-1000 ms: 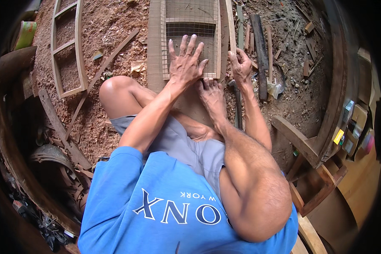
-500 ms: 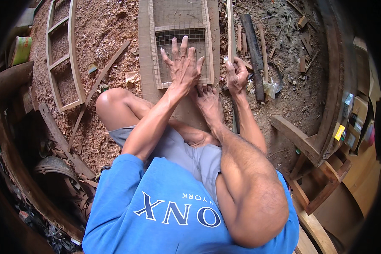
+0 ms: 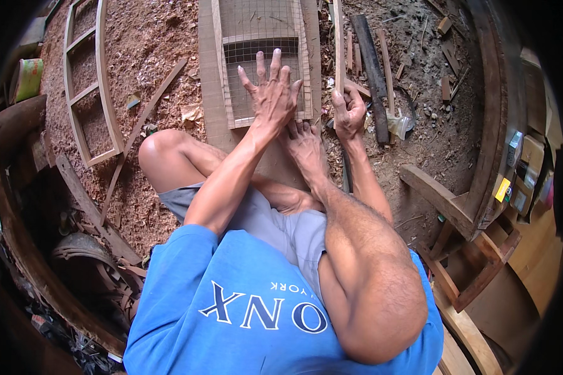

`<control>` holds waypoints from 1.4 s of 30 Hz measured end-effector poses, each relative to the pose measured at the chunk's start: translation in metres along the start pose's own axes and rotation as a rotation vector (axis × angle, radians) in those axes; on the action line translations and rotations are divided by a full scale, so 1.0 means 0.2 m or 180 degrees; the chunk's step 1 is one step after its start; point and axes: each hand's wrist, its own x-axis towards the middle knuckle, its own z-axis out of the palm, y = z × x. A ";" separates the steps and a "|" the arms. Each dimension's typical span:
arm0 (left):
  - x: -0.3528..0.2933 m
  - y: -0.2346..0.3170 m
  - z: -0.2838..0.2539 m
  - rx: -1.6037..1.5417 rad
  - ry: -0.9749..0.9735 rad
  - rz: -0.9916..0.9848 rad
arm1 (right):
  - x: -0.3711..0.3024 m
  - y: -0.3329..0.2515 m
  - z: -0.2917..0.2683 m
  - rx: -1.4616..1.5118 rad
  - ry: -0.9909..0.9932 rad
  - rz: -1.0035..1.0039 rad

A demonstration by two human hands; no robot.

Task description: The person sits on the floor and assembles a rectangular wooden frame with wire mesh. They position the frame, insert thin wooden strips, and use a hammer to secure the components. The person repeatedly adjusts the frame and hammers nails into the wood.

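My left hand lies palm down with its fingers spread on the wire mesh of a pale wooden frame. The frame rests on a wide flat board, and my bare foot is at its near end. To the right of the frame, my right hand is closed in a pinch, thumb against curled fingers. A thin wooden strip runs down to these fingertips; I cannot tell whether they grip it or something small.
Another slatted wooden frame lies on wood shavings at left, beside a loose stick. On the right are a dark bar, wood offcuts, a clear plastic bag and a heavy timber piece. A green can stands far left.
The whole view has shifted slightly. The dark band under the mesh beyond my left fingers now looks lighter. Both hands keep nearly the same pose.
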 end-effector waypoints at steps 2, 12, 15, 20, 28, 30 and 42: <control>0.01 0.00 0.01 -0.0004 0.0073 -0.0002 | -0.01 -0.01 0.00 -0.0039 -0.0030 0.0028; 0.02 -0.01 0.02 -0.0029 0.0014 -0.0060 | -0.06 0.01 0.01 -0.0063 0.0144 -0.0110; 0.02 -0.01 0.02 0.0001 0.0059 -0.0045 | -0.06 0.02 0.01 -0.0082 0.0146 -0.0009; 0.01 0.00 0.02 0.0013 0.0137 -0.0010 | -0.08 0.05 0.04 -0.0185 0.0217 0.0141; 0.01 0.01 0.03 -0.0057 0.0151 -0.0041 | -0.08 0.12 0.08 -0.0225 0.0329 0.0012; 0.01 0.00 0.03 -0.0045 0.0138 -0.0020 | -0.08 0.13 0.08 -0.0253 0.0345 0.0050; 0.00 0.01 0.03 0.0041 -0.0007 -0.0041 | 0.01 0.12 0.08 -0.0773 0.0072 -0.0184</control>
